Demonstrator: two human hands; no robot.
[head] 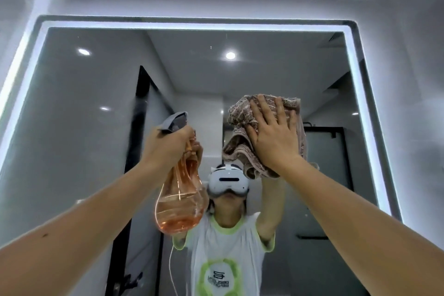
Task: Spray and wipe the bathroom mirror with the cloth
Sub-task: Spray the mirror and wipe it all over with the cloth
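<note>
The mirror (79,108) fills most of the frame, edged by a bright lit strip (192,26) along its top and sides. Right of centre, the right hand (274,134) lies flat with fingers spread, pressing a crumpled brownish cloth (242,113) against the glass; the cloth bunches out above and to the left of the palm and hangs below it. Just left of centre, the left hand (170,144) is closed round the neck of a clear orange spray bottle (180,199), whose grey nozzle (174,121) points toward the upper left of the frame. The bottle's body hangs below the fist, liquid pooled at its bottom. Both forearms reach up from the lower corners.
</note>
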